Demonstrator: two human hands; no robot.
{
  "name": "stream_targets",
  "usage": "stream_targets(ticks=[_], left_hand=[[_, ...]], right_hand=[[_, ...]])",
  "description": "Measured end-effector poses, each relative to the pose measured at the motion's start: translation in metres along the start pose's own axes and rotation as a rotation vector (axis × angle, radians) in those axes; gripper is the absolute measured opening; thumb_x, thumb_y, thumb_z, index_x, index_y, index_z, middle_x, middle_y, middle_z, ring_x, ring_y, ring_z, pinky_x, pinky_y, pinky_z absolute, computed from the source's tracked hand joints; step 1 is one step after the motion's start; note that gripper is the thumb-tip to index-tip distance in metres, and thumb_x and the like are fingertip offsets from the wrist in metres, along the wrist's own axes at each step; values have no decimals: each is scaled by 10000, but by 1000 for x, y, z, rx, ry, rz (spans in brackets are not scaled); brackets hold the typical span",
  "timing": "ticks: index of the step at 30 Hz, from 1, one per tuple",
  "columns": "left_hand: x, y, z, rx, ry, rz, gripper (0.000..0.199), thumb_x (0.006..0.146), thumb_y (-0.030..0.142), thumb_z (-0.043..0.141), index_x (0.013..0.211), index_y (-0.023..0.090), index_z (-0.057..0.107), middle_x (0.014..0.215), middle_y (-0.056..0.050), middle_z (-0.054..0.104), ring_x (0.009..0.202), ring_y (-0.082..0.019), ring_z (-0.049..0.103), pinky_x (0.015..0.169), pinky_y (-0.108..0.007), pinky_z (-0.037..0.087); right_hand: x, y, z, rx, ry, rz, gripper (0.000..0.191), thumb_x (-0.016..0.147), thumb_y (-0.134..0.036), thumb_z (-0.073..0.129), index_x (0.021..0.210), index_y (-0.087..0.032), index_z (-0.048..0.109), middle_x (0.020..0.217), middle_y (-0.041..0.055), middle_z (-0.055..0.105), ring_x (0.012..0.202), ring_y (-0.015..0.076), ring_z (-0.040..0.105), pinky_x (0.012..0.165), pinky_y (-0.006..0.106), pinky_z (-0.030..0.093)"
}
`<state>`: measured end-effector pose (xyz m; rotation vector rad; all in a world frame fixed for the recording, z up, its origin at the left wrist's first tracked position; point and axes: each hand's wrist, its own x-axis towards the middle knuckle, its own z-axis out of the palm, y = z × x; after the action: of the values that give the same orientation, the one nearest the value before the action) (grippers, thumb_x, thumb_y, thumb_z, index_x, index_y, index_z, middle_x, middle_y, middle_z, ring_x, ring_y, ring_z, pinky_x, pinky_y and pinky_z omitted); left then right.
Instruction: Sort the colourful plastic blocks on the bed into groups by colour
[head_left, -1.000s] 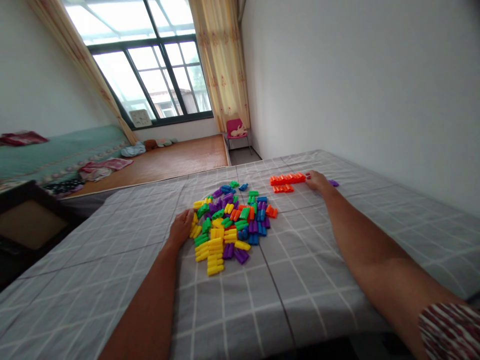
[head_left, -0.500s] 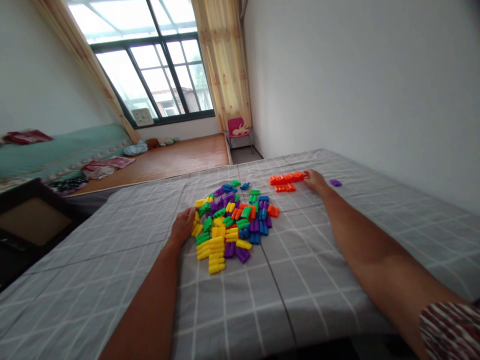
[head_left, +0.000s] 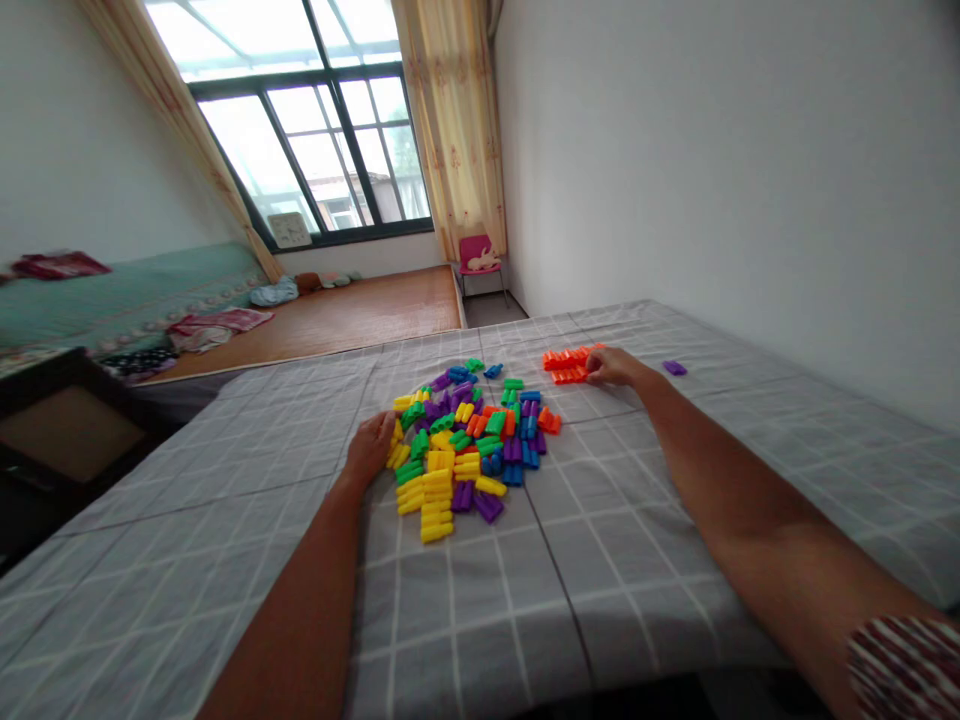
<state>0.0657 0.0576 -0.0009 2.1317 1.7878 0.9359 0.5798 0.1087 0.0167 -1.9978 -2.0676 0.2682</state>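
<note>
Head view: bright orange blocks [head_left: 568,362] form two ridged rows.

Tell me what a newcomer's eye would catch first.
Probably the pile of multicoloured plastic blocks on the grey checked cloth, the bare left hand at its left edge. Next, two rows of orange plastic blocks farther right, the bare right hand at their right end. Behind stands a dark-framed window.

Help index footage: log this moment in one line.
left hand: left edge of mixed-colour pile | right hand: at orange rows | lone purple piece: farther right
</note>
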Motion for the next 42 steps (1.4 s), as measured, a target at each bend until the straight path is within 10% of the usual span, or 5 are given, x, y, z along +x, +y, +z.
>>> stream_targets(ticks=[9, 18, 23, 42], left_hand=[[1, -3, 3, 14, 8, 7, 525, 905, 480, 288, 1059, 174, 686, 959, -68, 717, 902, -213, 635, 804, -301, 481], [-2, 5, 2, -14, 14, 16, 529, 912, 472, 289, 1041, 159, 695, 940, -69, 715, 855, -202, 629, 779, -293, 476], [-3, 5, 2, -26, 20, 32, 509, 913, 464, 303, 1025, 165, 700, 903, -61, 712, 843, -201, 621, 769, -294, 472], [-1, 3, 4, -7, 25, 34, 505, 916, 460, 294, 1020, 174, 698, 941, -68, 715, 881, -203, 630, 813, -294, 469]], right_hand=[[-4, -18, -15, -69, 43, -51, 169, 682, -260, 706, 831, -181, 694, 869, 38, 715, 781, 176, 636, 669, 240, 438], [-39, -142, -4, 243, -249, -684, 435, 754, -424, 686, 1142, -229, 658, 1018, 41, 708, 837, 174, 647, 745, 275, 478], [-56, -179, 21, 256, -151, -848, 530, 688, -212, 722, 1208, -242, 625, 1109, 44, 683, 955, 195, 629, 832, 301, 472], [-37, -152, 22, 166, 12, -597, 317, 847, -331, 602, 1108, -168, 681, 1070, 97, 706, 947, 214, 650, 833, 320, 484]])
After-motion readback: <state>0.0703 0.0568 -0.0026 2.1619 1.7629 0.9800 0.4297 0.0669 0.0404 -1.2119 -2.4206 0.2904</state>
